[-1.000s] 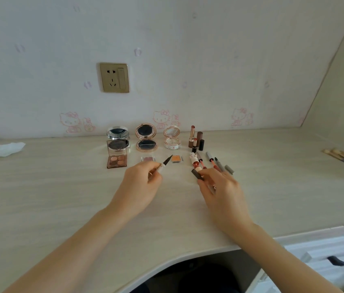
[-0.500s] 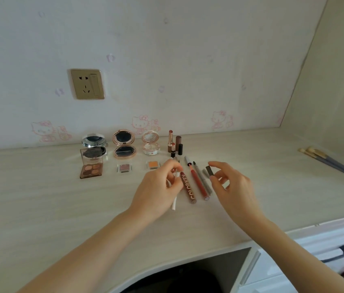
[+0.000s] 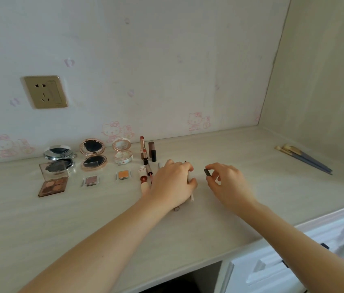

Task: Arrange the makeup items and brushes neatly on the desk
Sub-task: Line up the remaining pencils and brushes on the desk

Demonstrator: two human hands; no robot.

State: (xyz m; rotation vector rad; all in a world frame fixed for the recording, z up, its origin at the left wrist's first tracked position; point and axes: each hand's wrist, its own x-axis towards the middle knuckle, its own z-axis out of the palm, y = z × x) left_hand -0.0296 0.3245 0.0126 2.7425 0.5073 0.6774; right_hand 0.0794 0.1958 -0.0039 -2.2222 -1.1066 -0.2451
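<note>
Left hand (image 3: 172, 183) grips a slim white liner pen (image 3: 190, 182), dark tip bared, just above the pale wood worktop (image 3: 251, 199), right of the lip pencils. Right hand (image 3: 228, 182) pinches its small dark cap (image 3: 207, 172) in the fingertips, near the tip. Step: recapping. Next, I'd say: line cap up with tip, push on, lay pen in row. Blue-handled brushes (image 3: 306, 158) lie well apart, far right.

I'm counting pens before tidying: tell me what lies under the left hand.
The left hand grips a white liner pen, its dark tip poking out above the fingers. A pink tube end and a small ring-shaped end show at its edges. Anything else beneath is covered.
</note>
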